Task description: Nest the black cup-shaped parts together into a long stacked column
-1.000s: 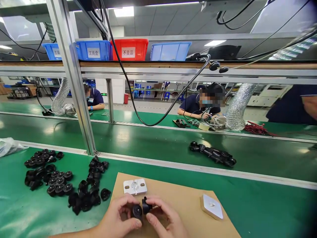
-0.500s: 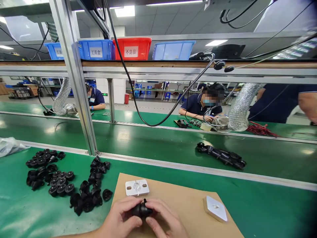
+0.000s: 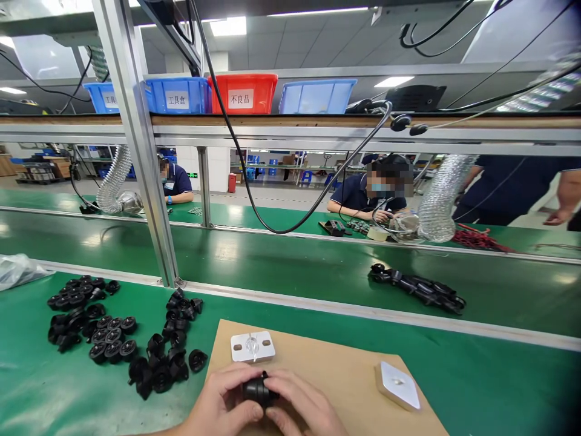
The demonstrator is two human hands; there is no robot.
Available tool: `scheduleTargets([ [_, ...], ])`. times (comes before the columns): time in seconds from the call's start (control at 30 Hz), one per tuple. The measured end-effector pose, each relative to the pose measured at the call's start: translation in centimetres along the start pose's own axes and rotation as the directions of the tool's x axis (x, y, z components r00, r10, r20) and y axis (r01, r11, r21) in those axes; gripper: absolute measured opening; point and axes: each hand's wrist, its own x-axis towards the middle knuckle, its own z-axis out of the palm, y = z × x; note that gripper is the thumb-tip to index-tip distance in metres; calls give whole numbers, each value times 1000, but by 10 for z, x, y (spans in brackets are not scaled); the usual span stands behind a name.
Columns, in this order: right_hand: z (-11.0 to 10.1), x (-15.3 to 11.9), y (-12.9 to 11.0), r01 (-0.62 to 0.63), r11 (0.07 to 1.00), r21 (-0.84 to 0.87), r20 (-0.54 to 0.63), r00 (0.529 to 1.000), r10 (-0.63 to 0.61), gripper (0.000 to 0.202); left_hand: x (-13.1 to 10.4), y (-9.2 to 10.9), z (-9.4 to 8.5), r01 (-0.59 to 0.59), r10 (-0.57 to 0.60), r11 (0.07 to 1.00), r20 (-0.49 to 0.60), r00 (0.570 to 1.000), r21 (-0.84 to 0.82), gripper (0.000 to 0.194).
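Your left hand [image 3: 229, 399] and right hand [image 3: 299, 402] pinch one black part [image 3: 258, 389] between them, over the low side of the brown board [image 3: 345, 375]. The slotted block [image 3: 253, 346] lies just past your fingers at twelve o'clock. The other block [image 3: 398, 386] sits at two o'clock, near the board's edge. Loose black bits [image 3: 158, 363] lie at ten o'clock on the green table [image 3: 481, 387].

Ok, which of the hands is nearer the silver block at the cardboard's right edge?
Right. The right hand is left of the silver block, with cardboard between them; the left hand is farther off, on the right hand's other side.
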Motion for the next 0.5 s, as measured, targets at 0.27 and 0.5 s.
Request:
scheduleTargets([
  [0.27, -4, -4, 2, -26, 989, -145, 70, 997, 37, 35, -1, -2, -1, -19, 19, 999, 9, 1000, 37, 42],
  [0.5, -11, 4, -17, -191, 967, -170, 151, 964, 217, 35, 0, 4, -1, -19, 10, 992, 71, 997, 122, 37],
])
